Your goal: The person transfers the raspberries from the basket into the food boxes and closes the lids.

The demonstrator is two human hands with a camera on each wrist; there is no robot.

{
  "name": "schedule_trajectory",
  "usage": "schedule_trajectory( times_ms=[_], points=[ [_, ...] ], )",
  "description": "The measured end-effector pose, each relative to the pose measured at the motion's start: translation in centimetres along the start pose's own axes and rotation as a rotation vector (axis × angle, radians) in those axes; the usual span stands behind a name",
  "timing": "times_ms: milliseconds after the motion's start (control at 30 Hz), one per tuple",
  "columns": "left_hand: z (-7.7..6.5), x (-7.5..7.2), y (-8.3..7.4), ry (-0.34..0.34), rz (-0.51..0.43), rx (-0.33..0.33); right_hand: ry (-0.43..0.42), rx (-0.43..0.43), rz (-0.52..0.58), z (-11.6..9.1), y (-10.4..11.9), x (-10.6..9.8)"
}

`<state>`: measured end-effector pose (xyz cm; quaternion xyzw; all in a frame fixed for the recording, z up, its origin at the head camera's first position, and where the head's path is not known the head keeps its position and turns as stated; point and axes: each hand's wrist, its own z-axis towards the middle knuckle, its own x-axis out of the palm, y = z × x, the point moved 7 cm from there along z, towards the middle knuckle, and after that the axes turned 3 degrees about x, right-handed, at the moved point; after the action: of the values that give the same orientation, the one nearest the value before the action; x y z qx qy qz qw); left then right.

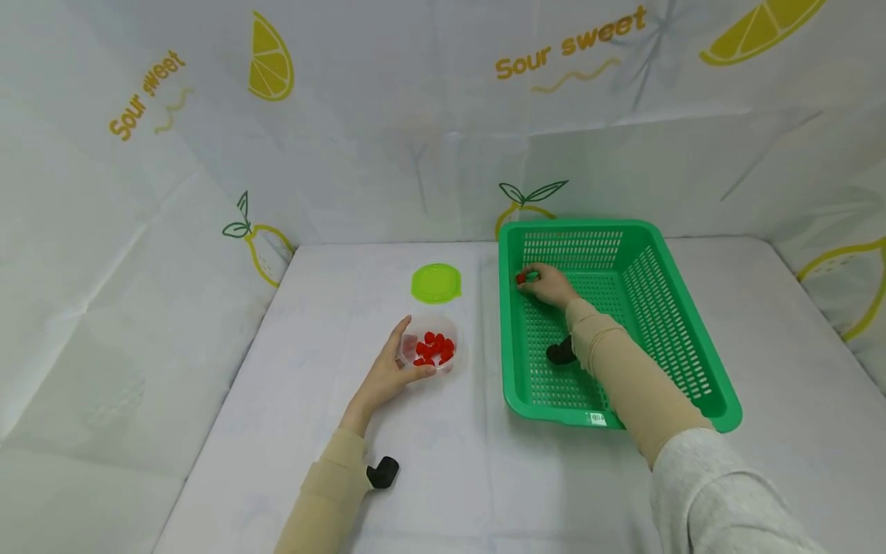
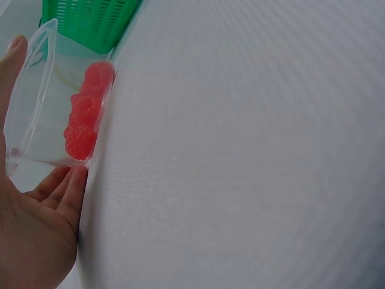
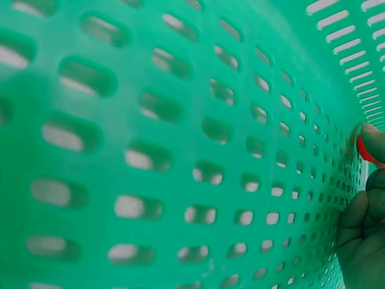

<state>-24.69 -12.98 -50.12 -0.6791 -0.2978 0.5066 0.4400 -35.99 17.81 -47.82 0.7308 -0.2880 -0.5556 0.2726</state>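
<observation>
My left hand (image 1: 386, 375) grips a clear plastic tub (image 1: 450, 327) between thumb and fingers on the white cloth. Inside the tub lie several red raspberries (image 1: 439, 344), bunched at its bottom; the left wrist view shows their bumpy skins (image 2: 86, 111) through the wall. My right hand (image 1: 550, 286) reaches into the green basket (image 1: 507, 346) near its far left corner. Between its thumb and fingertips it pinches a single raspberry (image 1: 521, 278), close to the basket's left wall. In the right wrist view that raspberry (image 3: 363, 149) is partly covered by the fingers.
A lime-green lid (image 1: 436, 284) lies flat behind the tub, left of the basket. The basket's slotted walls rise around my right forearm. A white sheet printed with lemons (image 1: 388, 138) hangs at the back and sides. Each wrist wears a black camera piece (image 1: 383, 472).
</observation>
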Motion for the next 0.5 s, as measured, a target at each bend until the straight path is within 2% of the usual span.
schedule_trajectory(
  times_ms=[500],
  points=[
    [-0.34,-0.11,-0.51,0.0,-0.018,0.006,-0.015,-0.011,-0.081,-0.38,0.6,-0.08]
  ],
)
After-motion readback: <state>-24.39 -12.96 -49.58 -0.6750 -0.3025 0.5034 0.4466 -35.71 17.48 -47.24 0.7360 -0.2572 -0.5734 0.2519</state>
